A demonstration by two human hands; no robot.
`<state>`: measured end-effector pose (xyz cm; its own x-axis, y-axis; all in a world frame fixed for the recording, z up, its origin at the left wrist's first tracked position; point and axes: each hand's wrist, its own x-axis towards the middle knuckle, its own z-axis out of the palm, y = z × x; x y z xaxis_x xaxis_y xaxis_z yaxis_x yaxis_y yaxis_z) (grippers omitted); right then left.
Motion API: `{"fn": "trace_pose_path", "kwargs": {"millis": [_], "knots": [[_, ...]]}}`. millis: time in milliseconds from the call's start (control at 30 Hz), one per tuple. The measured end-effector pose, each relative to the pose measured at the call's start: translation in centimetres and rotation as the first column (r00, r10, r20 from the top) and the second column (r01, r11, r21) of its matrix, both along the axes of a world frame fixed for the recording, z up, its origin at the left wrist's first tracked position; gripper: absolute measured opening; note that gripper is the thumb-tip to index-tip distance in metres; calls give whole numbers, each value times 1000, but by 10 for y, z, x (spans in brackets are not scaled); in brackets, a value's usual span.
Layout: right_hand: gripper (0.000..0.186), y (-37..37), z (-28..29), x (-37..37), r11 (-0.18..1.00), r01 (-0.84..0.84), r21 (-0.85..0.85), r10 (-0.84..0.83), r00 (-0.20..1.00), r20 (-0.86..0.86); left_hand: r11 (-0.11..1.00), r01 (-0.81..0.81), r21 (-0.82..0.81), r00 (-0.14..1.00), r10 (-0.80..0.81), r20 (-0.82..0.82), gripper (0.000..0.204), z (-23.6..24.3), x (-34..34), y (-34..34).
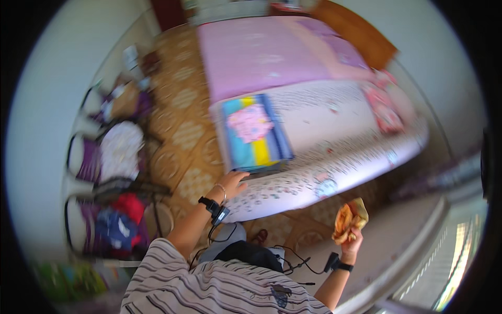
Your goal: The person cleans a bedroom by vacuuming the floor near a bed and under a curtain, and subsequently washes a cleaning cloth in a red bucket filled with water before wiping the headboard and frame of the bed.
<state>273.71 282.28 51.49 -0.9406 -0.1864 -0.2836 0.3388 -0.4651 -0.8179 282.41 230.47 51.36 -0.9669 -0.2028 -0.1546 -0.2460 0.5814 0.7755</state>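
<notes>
My left hand (234, 186) reaches over the near edge of a bed with a white speckled cover (319, 120), fingers spread, just below a folded blue, yellow and turquoise striped cloth (261, 154). A pink patterned piece of fabric (248, 122) lies on top of that folded stack. My right hand (351, 240) grips a crumpled orange and yellowish cloth (349, 220) at the lower right, held out beside the bed. The picture is slightly blurred.
A pink-covered bed (251, 52) with a wooden headboard (374, 31) stands behind. Purple chairs (81, 162) along the left hold clothes. Pink pillows (381, 107) rest at the bed's right. Tiled floor (183, 131) runs between chairs and beds; a pale ledge (413, 246) and window are at lower right.
</notes>
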Motion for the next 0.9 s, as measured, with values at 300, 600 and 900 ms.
{"fn": "trace_pose_path", "kwargs": {"millis": [300, 600, 900], "knots": [[45, -233, 12, -49, 711, -695, -108, 697, 675, 242, 631, -749, -201, 659, 741, -132, 37, 22, 253, -85], [52, -410, -27, 2, 799, -582, -151, 595, 728, 340, 679, -710, -187, 700, 710, -78, 38, -60, 310, -230], [48, -516, 12, 6, 894, -448, -11, 416, 820, 393, 833, -543, -109, 840, 536, -87, 38, -28, 236, -461]]}}
